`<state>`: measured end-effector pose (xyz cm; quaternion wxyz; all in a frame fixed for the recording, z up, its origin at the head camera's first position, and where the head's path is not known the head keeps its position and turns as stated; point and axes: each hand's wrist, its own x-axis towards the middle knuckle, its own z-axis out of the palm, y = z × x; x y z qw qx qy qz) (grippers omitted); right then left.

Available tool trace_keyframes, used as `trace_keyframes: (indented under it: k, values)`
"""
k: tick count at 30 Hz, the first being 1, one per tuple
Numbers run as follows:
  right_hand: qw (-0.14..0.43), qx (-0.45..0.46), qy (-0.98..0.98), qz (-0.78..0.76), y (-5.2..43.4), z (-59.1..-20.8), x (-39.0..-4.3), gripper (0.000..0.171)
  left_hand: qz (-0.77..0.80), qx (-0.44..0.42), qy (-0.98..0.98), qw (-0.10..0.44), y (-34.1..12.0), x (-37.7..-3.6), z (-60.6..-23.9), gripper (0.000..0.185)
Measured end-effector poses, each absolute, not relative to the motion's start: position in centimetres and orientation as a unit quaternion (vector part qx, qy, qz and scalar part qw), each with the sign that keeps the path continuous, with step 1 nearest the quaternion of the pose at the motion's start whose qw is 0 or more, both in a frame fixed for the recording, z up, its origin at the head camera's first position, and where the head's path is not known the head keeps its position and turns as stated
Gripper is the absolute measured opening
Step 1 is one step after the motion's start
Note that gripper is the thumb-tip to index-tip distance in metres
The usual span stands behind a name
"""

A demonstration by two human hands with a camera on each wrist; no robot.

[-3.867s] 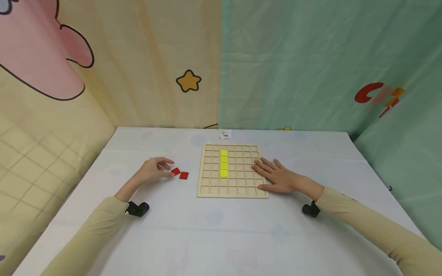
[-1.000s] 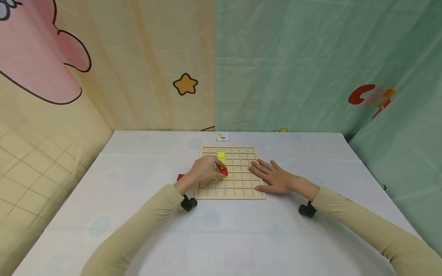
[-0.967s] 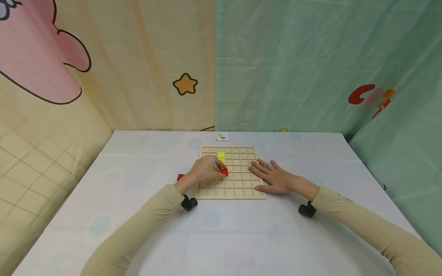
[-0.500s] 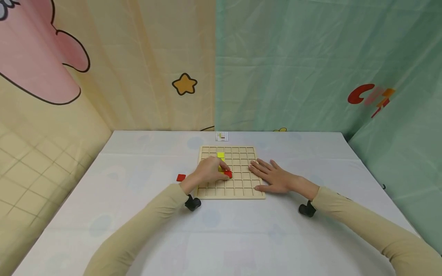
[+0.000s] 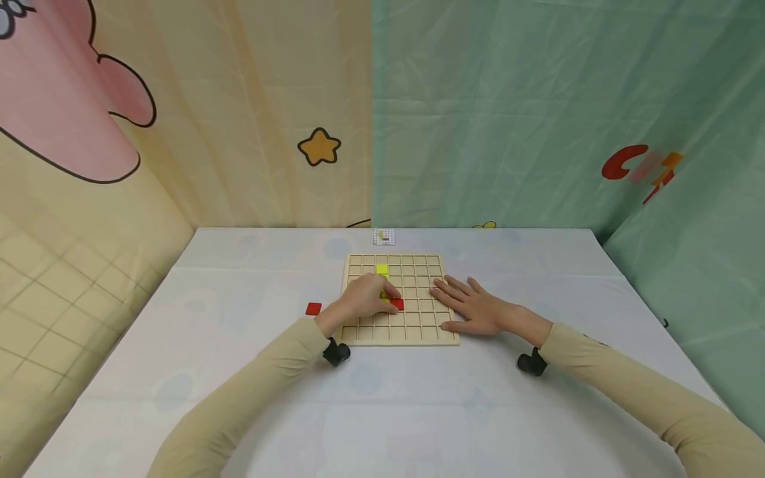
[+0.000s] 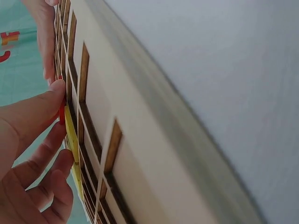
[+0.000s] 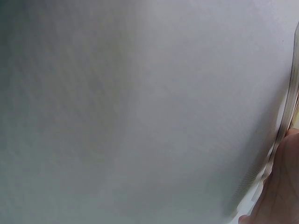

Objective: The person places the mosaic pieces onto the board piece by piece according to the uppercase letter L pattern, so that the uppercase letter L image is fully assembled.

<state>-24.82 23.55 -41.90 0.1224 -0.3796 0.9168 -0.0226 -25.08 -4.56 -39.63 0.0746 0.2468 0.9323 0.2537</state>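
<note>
My left hand (image 5: 366, 296) reaches over the wooden grid board (image 5: 421, 333). Its thumb and forefinger pinch a red square tile (image 5: 398, 305) at a cell just right of the lowest yellow tile. In the left wrist view the red tile (image 6: 61, 112) shows between the fingertips, low against the board, beside a yellow tile (image 6: 71, 133). A column of yellow tiles (image 5: 382, 269) lies in the grid, its lower part mostly behind my left hand. My right hand (image 5: 472, 307) rests flat with spread fingers on the board's right edge. Another red tile (image 5: 313, 309) lies left of the board.
A small printed grid card (image 5: 384, 237) with coloured squares lies behind the board, near the far edge of the white-covered table (image 5: 382, 411). Printed curtains (image 5: 478, 133) stand behind and beside the table.
From the two red tiles at the left, my left hand has carried one onto the board, then shifted slightly right and nearer, bringing it down beside the yellow column. My right hand stays in place.
</note>
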Motion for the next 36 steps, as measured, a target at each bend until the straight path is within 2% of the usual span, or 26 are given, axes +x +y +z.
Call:
trace_keyframes:
  k: [19, 36]
  values:
    - [0.119, -0.376, 0.919, -0.020, 23.4, -41.8, -24.7, 0.077, 0.276, 0.226, 0.932, 0.063, -6.3, -24.2, -38.5, 0.033]
    - [0.122, -0.376, 0.918, -0.017, 23.3, -41.7, -24.5, 0.077, 0.299, 0.186, 0.936, 0.018, -14.9, -22.6, -37.1, 0.044]
